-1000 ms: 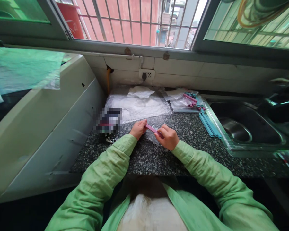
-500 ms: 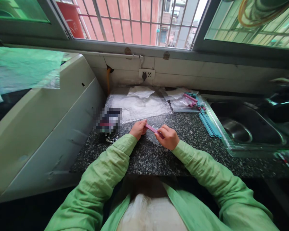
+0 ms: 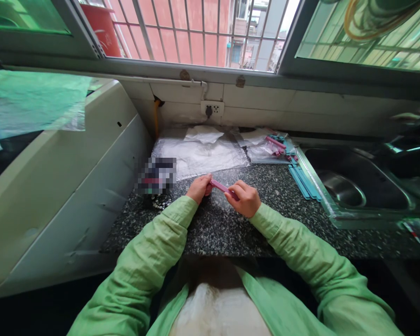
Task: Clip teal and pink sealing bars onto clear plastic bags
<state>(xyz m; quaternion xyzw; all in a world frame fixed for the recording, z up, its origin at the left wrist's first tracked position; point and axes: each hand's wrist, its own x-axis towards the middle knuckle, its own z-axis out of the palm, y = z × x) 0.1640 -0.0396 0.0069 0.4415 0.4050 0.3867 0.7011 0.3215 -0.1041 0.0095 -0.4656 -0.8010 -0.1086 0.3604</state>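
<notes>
Between my two hands a slim pink strip (image 3: pixel 220 186) is held above the dark speckled counter, slanting down to the right. My left hand (image 3: pixel 199 187) is closed on its upper left end. The fingers of my right hand (image 3: pixel 244 198) pinch the lower right end and hide part of it. Whether the strip is one piece or several joined parts, I cannot tell. Just beyond my hands lies a flat sheet of clear plastic wrapping (image 3: pixel 203 156) with a white piece (image 3: pixel 203 134) on top. Several blue strips (image 3: pixel 303 182) lie to the right, near the sink.
A clear bag (image 3: pixel 262 151) with pink and blue pieces lies at the back, beside the steel sink (image 3: pixel 336 219). A pixelated item (image 3: pixel 157 175) is left of my hands. A pale sloping appliance side (image 3: pixel 91 177) bounds the counter's left, and a wall socket (image 3: pixel 212 108) is behind.
Almost nothing differs. Both hands keep hold of the pink strip in nearly the same place; the view has shifted very slightly.
</notes>
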